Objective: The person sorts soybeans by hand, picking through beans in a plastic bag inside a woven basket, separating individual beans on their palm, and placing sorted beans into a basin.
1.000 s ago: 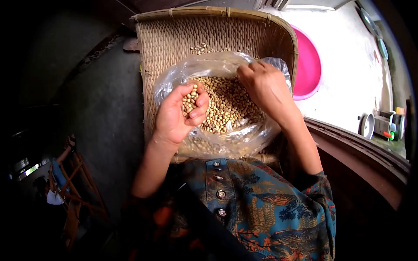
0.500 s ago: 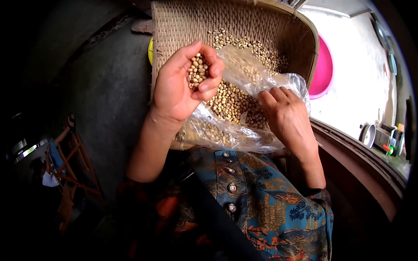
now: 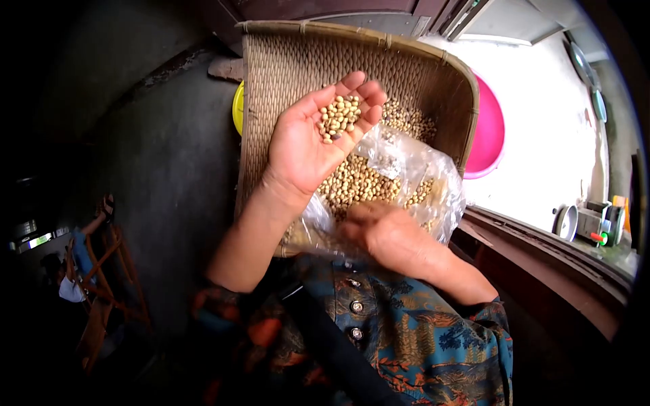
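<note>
Fingers half-spread, your left hand [image 3: 301,149] cups beans [image 3: 340,116] that a tilt could spill; whether your right hand [image 3: 393,233] pinches the bag [image 3: 443,183], you cannot tell.

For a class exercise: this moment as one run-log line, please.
left hand: palm up, cupping beans | right hand: at plastic bag | bag: in woven basket

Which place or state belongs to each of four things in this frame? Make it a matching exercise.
1. left hand
2. right hand
3. plastic bag
4. pink tub

A. see-through, lying in the woven basket
B. outside, right of the basket
C. palm up, beans resting in it
D. at the bag's near side

Pairs: 1-C, 2-D, 3-A, 4-B
</note>
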The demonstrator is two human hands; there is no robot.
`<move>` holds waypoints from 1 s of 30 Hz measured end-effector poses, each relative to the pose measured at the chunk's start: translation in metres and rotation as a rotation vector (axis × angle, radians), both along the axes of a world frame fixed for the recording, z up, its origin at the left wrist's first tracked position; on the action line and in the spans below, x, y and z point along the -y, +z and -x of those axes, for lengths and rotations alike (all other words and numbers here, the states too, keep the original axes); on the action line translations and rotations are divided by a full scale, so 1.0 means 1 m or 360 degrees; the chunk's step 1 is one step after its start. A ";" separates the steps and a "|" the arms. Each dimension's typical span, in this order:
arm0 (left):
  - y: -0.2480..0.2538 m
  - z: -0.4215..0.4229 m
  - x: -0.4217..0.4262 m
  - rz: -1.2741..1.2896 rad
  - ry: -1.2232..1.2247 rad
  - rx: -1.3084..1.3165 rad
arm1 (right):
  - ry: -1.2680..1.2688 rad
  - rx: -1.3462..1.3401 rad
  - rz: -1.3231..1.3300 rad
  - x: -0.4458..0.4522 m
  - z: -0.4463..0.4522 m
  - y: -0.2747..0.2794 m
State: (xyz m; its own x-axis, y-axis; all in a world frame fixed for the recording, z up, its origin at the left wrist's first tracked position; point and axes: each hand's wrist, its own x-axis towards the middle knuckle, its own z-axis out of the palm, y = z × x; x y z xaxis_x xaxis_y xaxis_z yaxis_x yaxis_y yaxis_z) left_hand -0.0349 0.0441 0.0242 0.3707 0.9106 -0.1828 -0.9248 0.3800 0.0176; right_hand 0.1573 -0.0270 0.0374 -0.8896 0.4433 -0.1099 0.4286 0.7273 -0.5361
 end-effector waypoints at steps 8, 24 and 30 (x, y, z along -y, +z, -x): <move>0.003 -0.011 0.003 0.0009 0.0114 0.0006 | -0.0667 -0.0418 -0.0614 -0.059 -0.022 0.042; 0.001 -0.033 0.008 0.0051 -0.0038 0.0089 | -0.0278 -0.0622 0.0562 -0.029 -0.041 0.037; 0.008 -0.044 0.014 0.0064 -0.0145 0.0049 | -0.1537 -0.2042 0.1415 -0.086 -0.035 0.003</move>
State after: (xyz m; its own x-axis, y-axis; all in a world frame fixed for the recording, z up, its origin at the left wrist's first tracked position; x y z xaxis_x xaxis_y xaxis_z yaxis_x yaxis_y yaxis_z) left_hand 0.0091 0.0301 0.0324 0.4579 0.8649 -0.2058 -0.8861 0.4626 -0.0275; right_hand 0.1924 0.0590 0.0404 -0.1041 0.9886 -0.1084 -0.4604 -0.1445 -0.8759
